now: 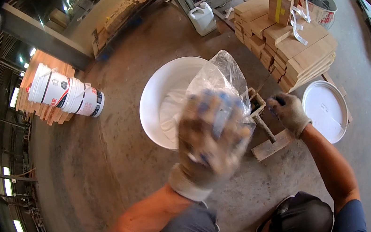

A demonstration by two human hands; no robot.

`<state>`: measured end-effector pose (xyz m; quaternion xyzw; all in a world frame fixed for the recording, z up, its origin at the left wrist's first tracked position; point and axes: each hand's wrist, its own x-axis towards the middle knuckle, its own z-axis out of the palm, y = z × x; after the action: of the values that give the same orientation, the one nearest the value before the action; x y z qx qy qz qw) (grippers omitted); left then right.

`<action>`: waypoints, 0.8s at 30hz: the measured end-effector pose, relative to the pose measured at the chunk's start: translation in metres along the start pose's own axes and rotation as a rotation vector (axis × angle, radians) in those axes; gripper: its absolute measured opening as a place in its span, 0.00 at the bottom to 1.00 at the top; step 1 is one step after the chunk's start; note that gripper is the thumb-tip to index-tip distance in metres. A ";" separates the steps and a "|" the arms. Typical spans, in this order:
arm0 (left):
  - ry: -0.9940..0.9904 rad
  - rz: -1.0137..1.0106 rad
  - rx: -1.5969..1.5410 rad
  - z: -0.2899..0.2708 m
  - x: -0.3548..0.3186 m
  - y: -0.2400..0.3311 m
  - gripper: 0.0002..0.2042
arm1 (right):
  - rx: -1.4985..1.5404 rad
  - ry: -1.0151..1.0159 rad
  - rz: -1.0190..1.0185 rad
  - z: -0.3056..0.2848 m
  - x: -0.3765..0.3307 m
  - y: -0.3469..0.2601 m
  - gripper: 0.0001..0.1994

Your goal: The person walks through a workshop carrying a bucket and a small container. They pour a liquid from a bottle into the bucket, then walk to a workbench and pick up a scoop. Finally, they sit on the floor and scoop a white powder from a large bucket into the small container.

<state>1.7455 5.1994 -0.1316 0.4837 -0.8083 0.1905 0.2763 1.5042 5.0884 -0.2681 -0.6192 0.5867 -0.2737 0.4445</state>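
Observation:
My left hand [212,136], in a work glove stained brown and blue, is smeared by motion in front of a large white bucket [151,106]. Its fingers are too blurred to read. Behind it, a clear plastic bag [229,69] hangs over the bucket's right rim, and white material [170,111] lies inside. To the right, my gloved right hand [290,111] has its fingers curled together; anything between them is hidden. Just left of it is a dirty metal tool [261,117] with a bar-like handle, beside a short wooden board [272,145].
A round white lid [326,110] lies right of my right hand. Stacked wooden blocks [288,39] stand at the back right, in front of another bucket [325,13]. A white jug [203,19] is beyond the bucket; stacked white pails [66,92] are at the left.

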 end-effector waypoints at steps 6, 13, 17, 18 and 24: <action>-0.398 -0.668 -0.145 0.013 -0.013 -0.048 0.27 | 0.317 -0.040 -0.156 0.001 -0.043 -0.105 0.17; -0.111 -0.935 -0.576 0.012 -0.026 -0.078 0.07 | 0.151 -0.136 -0.127 0.007 -0.052 -0.125 0.20; 0.243 -0.915 -0.664 0.000 -0.031 -0.100 0.06 | -0.048 -0.003 -0.207 0.009 -0.052 -0.138 0.11; 0.328 -0.906 -0.689 -0.002 -0.033 -0.109 0.06 | -0.084 0.039 -0.215 0.007 -0.050 -0.139 0.09; 0.479 -1.000 -1.032 -0.015 -0.035 -0.103 0.06 | -0.572 0.393 -0.373 -0.017 -0.043 -0.142 0.10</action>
<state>1.8537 5.1845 -0.1382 0.5475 -0.3972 -0.2601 0.6891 1.5512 5.1144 -0.1290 -0.7498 0.5906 -0.2886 0.0756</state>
